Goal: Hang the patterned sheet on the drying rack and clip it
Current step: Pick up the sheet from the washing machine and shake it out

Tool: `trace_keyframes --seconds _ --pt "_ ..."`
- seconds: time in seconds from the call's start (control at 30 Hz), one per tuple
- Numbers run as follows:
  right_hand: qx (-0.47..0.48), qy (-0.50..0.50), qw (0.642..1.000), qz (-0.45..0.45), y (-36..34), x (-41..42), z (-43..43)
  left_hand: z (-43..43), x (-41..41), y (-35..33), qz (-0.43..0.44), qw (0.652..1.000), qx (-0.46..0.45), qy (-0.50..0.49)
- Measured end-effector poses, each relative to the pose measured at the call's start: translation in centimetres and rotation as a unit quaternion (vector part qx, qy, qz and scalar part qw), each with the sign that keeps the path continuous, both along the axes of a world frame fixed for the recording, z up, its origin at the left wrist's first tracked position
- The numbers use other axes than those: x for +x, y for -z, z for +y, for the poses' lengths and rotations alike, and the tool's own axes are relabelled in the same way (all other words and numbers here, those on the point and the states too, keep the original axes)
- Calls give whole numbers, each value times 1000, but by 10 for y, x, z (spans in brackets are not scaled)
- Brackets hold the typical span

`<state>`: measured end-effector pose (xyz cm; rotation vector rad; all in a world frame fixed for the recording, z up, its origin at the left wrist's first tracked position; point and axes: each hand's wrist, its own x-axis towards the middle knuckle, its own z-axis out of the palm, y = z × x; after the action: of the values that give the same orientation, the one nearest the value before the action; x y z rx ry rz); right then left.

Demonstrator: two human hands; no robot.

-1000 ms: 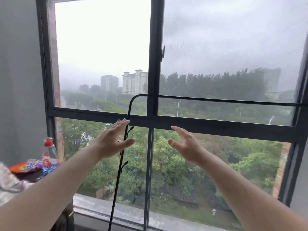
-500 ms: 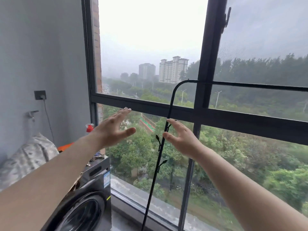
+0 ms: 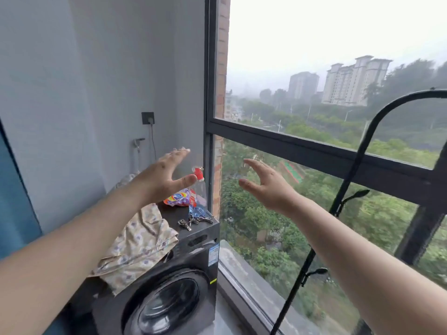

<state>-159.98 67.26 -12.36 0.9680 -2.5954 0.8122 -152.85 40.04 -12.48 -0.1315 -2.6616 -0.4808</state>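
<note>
The patterned sheet (image 3: 137, 243) was seen crumpled on top of the washing machine (image 3: 183, 274), draped over its front edge, below the left forearm and well apart from the fingers of either hand. Higher up, the left hand (image 3: 164, 175) and right hand (image 3: 268, 184) were held out in the air with fingers spread and nothing gripped, the left above a detergent packet (image 3: 180, 197) and some clips (image 3: 193, 220). The black drying rack (image 3: 348, 180) was stood right of the right hand, untouched, before the window (image 3: 290, 143).
</note>
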Motion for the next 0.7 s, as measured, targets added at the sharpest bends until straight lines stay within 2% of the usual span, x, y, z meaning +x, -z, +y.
trace_keyframes --seconds 0.33,0.7 --pt "-10 -95 994 -45 37 -54 -84 -67 -7 30 -46 995 -13 -87" --pt "5 -107 990 -95 72 -101 -193 -165 -43 70 -67 991 26 -114"
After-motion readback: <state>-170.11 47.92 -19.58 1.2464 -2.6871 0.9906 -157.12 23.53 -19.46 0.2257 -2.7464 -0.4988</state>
